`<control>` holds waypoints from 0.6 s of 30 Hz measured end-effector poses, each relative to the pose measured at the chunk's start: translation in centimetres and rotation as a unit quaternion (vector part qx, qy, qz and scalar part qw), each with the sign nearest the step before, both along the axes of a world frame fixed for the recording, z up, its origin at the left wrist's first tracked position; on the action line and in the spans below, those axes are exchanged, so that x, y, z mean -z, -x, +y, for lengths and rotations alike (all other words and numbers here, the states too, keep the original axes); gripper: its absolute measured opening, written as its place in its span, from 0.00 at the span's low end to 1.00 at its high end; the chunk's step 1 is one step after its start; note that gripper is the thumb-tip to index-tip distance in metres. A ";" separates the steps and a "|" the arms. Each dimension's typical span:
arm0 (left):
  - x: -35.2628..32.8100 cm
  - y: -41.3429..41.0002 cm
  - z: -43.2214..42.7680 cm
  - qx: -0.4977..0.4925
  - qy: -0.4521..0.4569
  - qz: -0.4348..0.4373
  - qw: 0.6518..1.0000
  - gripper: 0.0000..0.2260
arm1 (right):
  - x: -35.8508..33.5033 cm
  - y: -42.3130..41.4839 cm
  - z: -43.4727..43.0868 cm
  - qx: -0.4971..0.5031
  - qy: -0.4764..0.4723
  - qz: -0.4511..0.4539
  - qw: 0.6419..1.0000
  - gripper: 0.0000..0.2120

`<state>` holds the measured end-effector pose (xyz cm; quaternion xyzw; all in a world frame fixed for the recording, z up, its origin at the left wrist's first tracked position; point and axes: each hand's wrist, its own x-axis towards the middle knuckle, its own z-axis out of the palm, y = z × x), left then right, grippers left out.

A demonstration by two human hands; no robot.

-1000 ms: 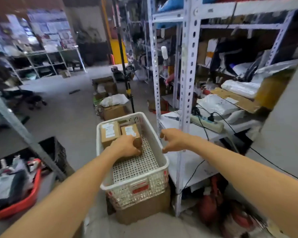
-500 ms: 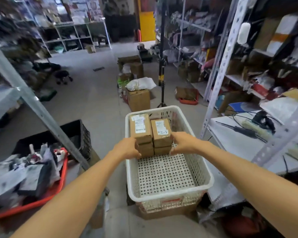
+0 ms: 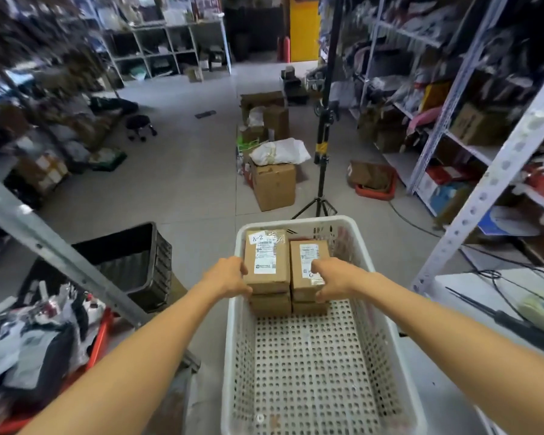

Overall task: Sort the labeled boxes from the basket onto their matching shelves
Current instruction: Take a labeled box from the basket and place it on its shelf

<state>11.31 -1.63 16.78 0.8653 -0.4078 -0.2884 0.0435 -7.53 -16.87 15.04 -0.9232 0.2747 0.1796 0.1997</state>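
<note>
In the head view, the labeled boxes stand in two low stacks, side by side, at the far end of the white basket; your left hand grips the left top box, fingers curled round its left side; your right hand holds the right top box, fingers curled over its label, thumb on the near face; I judge this the pick-up step; next, lift straight up, read "A-2", and find that level on the shelf rack; the other mark I cannot read.
</note>
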 end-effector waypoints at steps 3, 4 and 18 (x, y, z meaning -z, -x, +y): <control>1.2 -0.8 -1.7 -0.001 -0.013 -0.004 1.000 0.24 | 1.0 -1.3 -3.0 0.012 -0.010 0.000 1.000 0.31; 1.6 -1.2 -2.1 -0.002 -0.019 -0.006 1.000 0.24 | 1.4 -1.7 -3.7 0.015 -0.016 0.001 1.000 0.32; 13.2 -8.9 -8.5 -0.050 -0.006 0.095 0.994 0.34 | 11.7 -10.1 -8.3 0.091 -0.123 0.035 0.988 0.33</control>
